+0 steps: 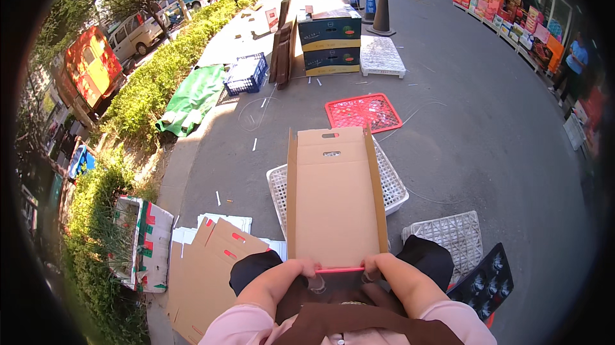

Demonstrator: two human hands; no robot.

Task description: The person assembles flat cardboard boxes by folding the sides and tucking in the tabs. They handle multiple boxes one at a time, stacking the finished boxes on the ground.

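Note:
A long brown cardboard box blank (336,210) stretches out in front of me, its two long sides folded up and hand slots cut near its far end. My left hand (310,268) is closed on the left corner of its near edge, and my right hand (371,264) grips the right corner. A red-edged strip runs between them. Beneath the cardboard lies a white plastic crate (394,194), mostly covered. Several flat cardboard blanks (198,281) lie stacked by my left knee. My thumbs and fingertips are partly hidden by the cardboard.
A red plastic crate (363,113) lies ahead; dark printed cartons (331,60) stand stacked beyond it. A grey-white crate (451,236) and a black tray (487,281) sit at my right. On the left are a foam box (152,242), a green sheet (192,98) and a hedge (166,63).

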